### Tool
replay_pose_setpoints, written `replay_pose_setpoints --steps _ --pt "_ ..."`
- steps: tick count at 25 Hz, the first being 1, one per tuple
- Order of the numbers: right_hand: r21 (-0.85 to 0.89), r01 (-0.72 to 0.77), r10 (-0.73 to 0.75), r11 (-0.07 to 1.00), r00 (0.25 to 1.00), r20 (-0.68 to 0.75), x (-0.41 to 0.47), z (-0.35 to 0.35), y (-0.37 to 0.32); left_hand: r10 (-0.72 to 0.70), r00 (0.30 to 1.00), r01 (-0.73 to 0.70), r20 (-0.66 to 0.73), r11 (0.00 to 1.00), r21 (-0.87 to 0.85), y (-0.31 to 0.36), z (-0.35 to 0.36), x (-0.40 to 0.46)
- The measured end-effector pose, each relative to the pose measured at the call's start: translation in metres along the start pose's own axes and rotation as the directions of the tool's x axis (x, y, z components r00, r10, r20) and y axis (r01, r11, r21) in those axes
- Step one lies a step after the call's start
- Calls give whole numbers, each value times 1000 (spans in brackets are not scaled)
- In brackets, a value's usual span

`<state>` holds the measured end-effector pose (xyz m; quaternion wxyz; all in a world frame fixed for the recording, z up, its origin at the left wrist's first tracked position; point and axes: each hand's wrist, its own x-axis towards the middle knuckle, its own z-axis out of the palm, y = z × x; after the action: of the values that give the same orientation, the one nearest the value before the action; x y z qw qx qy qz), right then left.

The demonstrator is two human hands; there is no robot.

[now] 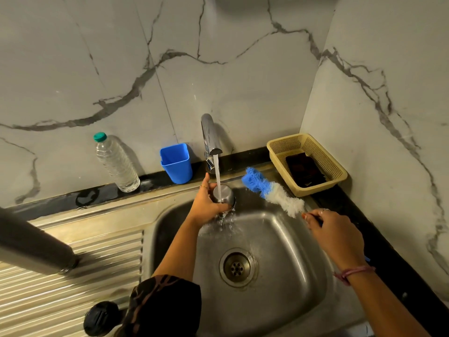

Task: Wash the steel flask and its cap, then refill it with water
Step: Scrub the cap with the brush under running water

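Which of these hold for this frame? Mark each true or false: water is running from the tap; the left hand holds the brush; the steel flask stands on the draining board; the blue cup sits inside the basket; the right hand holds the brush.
1. Water runs from the tap: true.
2. The left hand holds the brush: false; it holds a steel cap under the stream.
3. The steel flask stands on the draining board: true.
4. The blue cup sits inside the basket: false; it stands on the ledge left of the tap.
5. The right hand holds the brush: true.
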<state>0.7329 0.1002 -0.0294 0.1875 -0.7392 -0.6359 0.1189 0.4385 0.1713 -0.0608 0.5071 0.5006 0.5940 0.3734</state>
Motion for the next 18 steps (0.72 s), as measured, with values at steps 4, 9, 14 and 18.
replay_pose_setpoints --steps 4,9,14,18 --pt "0 -11 11 1000 1000 1 1 0 0 23 1000 -23 3 999 26 21 -5 13" --pt "15 -16 16 1000 1000 -8 3 4 2 15 1000 -14 -14 997 77 26 -7 21" --pt "20 -25 26 999 1000 -5 5 7 4 -8 999 1 44 988 157 37 -2 23" --pt "16 -30 31 999 999 -18 5 7 7 -27 998 17 60 985 169 42 0 24"
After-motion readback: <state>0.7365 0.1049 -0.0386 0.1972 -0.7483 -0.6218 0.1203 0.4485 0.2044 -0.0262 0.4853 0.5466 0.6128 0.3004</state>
